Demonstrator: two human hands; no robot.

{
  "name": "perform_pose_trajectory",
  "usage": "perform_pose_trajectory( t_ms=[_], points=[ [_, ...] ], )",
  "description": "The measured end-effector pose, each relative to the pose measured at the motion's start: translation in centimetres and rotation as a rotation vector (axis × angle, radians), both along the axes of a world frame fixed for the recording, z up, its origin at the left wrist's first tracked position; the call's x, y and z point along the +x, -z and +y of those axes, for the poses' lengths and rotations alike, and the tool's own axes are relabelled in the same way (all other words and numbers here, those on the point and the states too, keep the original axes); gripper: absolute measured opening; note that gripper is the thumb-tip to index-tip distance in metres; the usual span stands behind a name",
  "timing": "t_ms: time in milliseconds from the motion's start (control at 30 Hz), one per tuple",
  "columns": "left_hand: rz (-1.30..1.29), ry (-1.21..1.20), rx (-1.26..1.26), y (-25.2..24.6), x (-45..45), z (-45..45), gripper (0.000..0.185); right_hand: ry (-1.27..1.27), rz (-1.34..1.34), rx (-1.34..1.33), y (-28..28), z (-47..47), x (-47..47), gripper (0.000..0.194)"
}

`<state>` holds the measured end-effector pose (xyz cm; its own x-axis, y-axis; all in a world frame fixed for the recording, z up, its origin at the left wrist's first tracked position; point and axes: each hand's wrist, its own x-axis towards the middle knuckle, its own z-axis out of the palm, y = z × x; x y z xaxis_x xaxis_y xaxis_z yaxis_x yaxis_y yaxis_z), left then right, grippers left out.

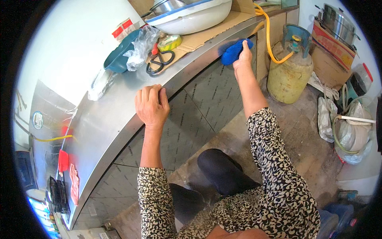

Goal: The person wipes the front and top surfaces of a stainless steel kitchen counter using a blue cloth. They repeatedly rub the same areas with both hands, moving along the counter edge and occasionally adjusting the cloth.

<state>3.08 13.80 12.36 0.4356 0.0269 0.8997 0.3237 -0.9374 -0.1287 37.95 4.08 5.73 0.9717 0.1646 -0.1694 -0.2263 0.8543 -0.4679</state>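
Note:
My right hand point(243, 61) holds a blue cloth point(232, 54) against the front edge of the stainless steel counter point(103, 134), near its far right end. The thumb lies on top of the cloth; the other fingers are largely hidden. My left hand point(151, 104) rests on the counter's front edge with its fingers bent and close together. Its palm side is hidden, so a grip on the edge cannot be made out. Below the edge runs a front of dark grey tiles point(191, 119) with rows of faint printing.
Black-handled scissors point(161, 63), a tape roll point(169, 43), a teal basin point(124, 55) and a large white basin point(194, 19) stand along the counter's back. To the right are a gas cylinder point(289, 71) with an orange hose point(270, 44), a cardboard box point(328, 56) and plastic bags point(355, 131).

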Motion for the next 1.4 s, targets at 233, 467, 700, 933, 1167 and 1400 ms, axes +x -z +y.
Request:
perform_pose_trajectory(
  t_ms=[233, 467, 700, 933, 1167, 1400],
  points=[
    [0.012, -0.011, 0.015, 0.0, -0.2, -0.2, 0.013, -0.209, 0.009, -0.017, -0.4, 0.5, -8.5, 0.044],
    [0.008, 0.066, -0.009, 0.5, -1.2, -1.1, 0.020, -0.404, -0.171, -0.028, 0.1, 2.6, -19.6, 0.036],
    [-0.023, 0.179, -0.137, 5.4, -3.2, -6.1, 0.032, -0.407, -0.339, -0.250, 0.3, 2.6, -21.9, 0.020],
    [0.093, 0.149, -0.205, 7.3, -8.1, -5.8, 0.027, -0.275, -0.169, -0.122, 0.0, 1.1, -16.4, 0.041],
    [0.124, 0.215, -0.177, 5.7, -5.4, -6.0, 0.029, -0.085, -0.035, -0.104, -0.2, 0.0, -5.3, 0.035],
    [0.108, 0.271, -0.189, 2.8, -2.9, -6.7, 0.028, 0.015, -0.096, -0.037, -0.4, -4.2, 0.9, 0.034]
  ],
)
